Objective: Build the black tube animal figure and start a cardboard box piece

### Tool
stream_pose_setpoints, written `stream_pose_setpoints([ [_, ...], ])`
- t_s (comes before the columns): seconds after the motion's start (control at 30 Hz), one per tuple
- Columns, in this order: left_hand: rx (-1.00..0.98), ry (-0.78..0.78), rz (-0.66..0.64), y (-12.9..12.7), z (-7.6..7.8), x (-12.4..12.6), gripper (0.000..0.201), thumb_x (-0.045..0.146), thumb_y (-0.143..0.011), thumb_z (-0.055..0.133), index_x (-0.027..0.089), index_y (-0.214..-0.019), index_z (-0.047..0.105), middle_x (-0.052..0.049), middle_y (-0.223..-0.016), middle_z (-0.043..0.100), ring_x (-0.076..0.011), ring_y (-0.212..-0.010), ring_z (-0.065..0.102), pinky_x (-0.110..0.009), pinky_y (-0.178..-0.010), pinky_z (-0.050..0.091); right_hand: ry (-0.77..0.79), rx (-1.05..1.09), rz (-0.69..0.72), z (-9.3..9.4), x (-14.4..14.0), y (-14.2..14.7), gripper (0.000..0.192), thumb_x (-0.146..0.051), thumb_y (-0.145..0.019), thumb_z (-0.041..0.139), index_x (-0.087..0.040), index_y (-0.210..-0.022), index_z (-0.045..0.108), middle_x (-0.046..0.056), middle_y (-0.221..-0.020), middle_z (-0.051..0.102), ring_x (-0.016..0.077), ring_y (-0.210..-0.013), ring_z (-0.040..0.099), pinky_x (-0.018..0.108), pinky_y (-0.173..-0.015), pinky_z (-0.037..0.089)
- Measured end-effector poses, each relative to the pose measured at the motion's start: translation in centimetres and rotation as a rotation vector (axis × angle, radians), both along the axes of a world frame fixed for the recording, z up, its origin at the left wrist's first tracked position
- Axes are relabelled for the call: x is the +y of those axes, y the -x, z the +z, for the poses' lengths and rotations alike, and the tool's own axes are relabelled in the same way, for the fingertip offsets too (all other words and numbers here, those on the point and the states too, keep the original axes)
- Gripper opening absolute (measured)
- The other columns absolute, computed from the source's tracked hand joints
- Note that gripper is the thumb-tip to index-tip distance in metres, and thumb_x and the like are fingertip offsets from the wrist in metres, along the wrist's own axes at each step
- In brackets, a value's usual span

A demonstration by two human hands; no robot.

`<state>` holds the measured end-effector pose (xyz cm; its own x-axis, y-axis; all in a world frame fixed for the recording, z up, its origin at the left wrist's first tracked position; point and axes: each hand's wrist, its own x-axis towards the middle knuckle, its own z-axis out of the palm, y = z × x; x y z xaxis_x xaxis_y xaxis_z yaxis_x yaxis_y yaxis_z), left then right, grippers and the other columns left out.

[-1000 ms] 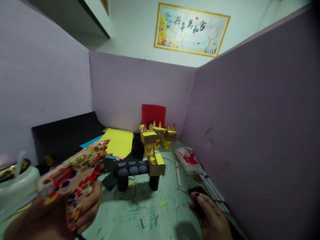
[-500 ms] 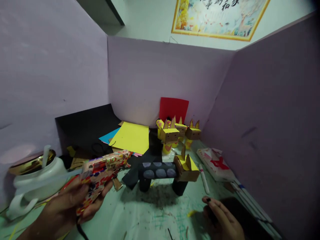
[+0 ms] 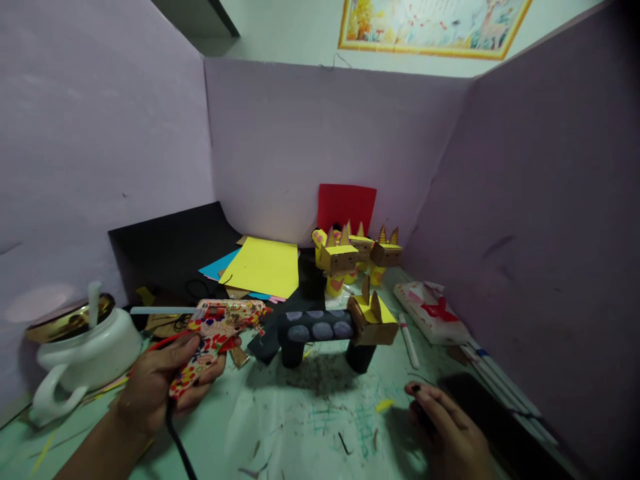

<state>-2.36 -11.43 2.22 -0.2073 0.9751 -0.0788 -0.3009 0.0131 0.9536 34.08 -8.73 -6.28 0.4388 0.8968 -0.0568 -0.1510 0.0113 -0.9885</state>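
Observation:
My left hand [image 3: 163,377] is closed around the handle of a flower-patterned hot glue gun [image 3: 215,333]. A pale glue stick [image 3: 163,311] juts from its back, and its nozzle points right towards the paper animal. That animal [image 3: 315,327] stands on the table, with a black spotted tube body, black legs and a cardboard box head [image 3: 373,330] with a yellow top and upright ears. To its right and nearer to me, my right hand [image 3: 445,427] pinches a small black piece [image 3: 416,389], mostly hidden by the fingers. Neither hand touches the animal.
Several yellow cardboard animals [image 3: 343,257] stand behind, before a red sheet [image 3: 347,205]. Yellow paper [image 3: 263,267] lies on black sheets at back left. A white pot [image 3: 90,353] is at left; a marker [image 3: 409,341], a white packet [image 3: 430,313] and a dark flat object [image 3: 495,420] are at right.
My left hand has brought the glue gun slightly right and turned it, so it now lies nearly level. My right hand stays almost in place. The view has tilted down a little.

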Motion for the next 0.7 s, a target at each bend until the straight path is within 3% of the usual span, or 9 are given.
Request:
stream_pose_setpoints([
  [0.1,-0.21,0.112,-0.22,0.3,-0.4,0.3,0.03,0.043,-0.061,0.069,0.015,-0.064,0.06,0.0,-0.044,0.054,-0.0025,-0.025,0.035,-0.012,-0.024,0.026,0.019,-0.008,0.009,0.0,-0.3,0.0,0.032,-0.04,-0.053,0.075,-0.016,-0.074,0.07,0.007,-0.079,0.07,0.0219,-0.071,0.063,0.026,-0.059,0.051],
  [0.2,-0.202,0.088,-0.271,0.4,-0.3,0.5,0.034,0.042,-0.056,0.075,0.013,-0.064,0.059,-0.002,-0.044,0.056,-0.0029,-0.024,0.037,-0.011,-0.024,0.027,0.037,-0.026,0.031,-0.1,-0.4,0.0,0.033,-0.042,-0.056,0.072,-0.015,-0.076,0.07,0.007,-0.082,0.07,0.0214,-0.071,0.063,0.026,-0.059,0.051],
  [0.37,-0.2,0.11,-0.281,0.2,0.5,0.5,0.034,0.039,-0.057,0.076,0.013,-0.07,0.06,-0.002,-0.045,0.057,-0.0032,-0.024,0.039,-0.011,-0.025,0.027,0.028,-0.095,0.003,0.3,-0.6,0.2,0.034,-0.045,-0.057,0.071,-0.016,-0.073,0.07,0.008,-0.082,0.07,0.0228,-0.074,0.062,0.027,-0.062,0.05],
  [0.7,-0.164,0.119,-0.296,-0.2,1.3,0.5,0.031,0.038,-0.061,0.072,0.013,-0.058,0.055,-0.001,-0.047,0.058,-0.0025,-0.023,0.037,-0.012,-0.025,0.027,0.012,-0.142,0.018,0.8,-0.8,0.4,0.032,-0.044,-0.059,0.069,-0.016,-0.073,0.07,0.008,-0.078,0.07,0.0214,-0.069,0.062,0.026,-0.057,0.049],
])
